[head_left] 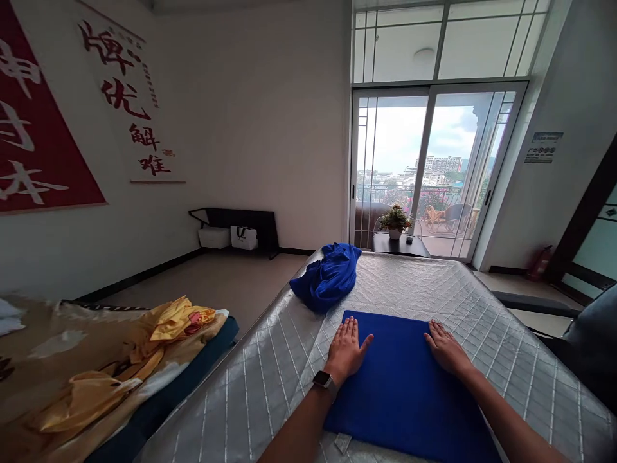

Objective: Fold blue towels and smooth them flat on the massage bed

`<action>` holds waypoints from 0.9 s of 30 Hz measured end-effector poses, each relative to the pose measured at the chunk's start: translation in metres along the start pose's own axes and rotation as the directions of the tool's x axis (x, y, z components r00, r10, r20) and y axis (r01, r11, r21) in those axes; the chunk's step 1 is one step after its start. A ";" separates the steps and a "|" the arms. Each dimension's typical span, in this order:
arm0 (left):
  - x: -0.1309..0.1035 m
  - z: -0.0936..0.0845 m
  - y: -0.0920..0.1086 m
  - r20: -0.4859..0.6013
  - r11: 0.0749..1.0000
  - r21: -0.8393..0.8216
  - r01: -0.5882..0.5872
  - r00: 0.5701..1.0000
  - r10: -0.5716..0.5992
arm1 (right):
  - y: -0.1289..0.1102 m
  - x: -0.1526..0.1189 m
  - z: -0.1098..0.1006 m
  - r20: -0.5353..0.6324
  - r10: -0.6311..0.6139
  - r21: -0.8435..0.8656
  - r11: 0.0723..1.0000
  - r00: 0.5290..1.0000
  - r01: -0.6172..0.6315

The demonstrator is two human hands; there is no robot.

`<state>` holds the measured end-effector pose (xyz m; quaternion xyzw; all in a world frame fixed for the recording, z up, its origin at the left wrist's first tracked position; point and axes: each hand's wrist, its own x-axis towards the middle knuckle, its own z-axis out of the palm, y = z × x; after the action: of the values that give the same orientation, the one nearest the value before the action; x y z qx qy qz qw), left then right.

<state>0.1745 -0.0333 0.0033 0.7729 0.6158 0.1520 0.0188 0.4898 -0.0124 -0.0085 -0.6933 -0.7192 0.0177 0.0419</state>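
A blue cloth (400, 386), folded into a flat rectangle, lies on the silver quilted cover (270, 386) in front of me. My left hand (347, 347) rests flat on its far left corner, thumb spread to the side and a watch on the wrist. At the far right corner, my right hand (446, 347) lies flat along the cloth's edge with fingers stretched. Neither hand grips anything. Just beyond the folded piece sits a crumpled heap of blue cloth (328, 276). A small pale tag (342, 442) sticks out at the near left edge.
To the left is a bed with rumpled yellow fabric (183, 321). A dark bench (241, 225) with white boxes stands by the wall. A potted plant (395, 222) sits on a small table before the sliding glass door. A dark chair (588, 341) is at the right.
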 end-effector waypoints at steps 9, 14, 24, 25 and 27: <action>0.000 -0.001 0.000 0.018 1.000 0.023 0.002 1.000 -0.002 | 0.005 0.002 0.016 -0.045 0.005 -0.001 1.000 0.999 -0.006; 0.000 -0.005 0.001 0.033 0.999 0.033 0.009 0.999 -0.010 | 0.004 0.003 0.016 -0.032 0.012 0.002 1.000 0.999 -0.012; 0.010 -0.001 -0.005 0.122 0.992 0.129 0.009 0.992 -0.025 | -0.002 0.002 0.010 -0.015 0.052 0.075 0.996 0.999 -0.050; 0.014 -0.003 -0.005 0.152 0.989 0.146 0.014 0.988 -0.036 | -0.002 0.002 0.009 -0.014 0.055 0.083 0.995 0.998 -0.053; 0.023 -0.009 0.001 0.189 0.984 0.176 0.022 0.980 -0.056 | -0.003 0.002 0.008 -0.011 0.056 0.097 0.994 0.998 -0.055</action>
<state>0.1778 -0.0125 0.0173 0.7705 0.6370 0.0215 0.0142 0.4859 -0.0105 -0.0157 -0.7104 -0.6976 0.0486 0.0798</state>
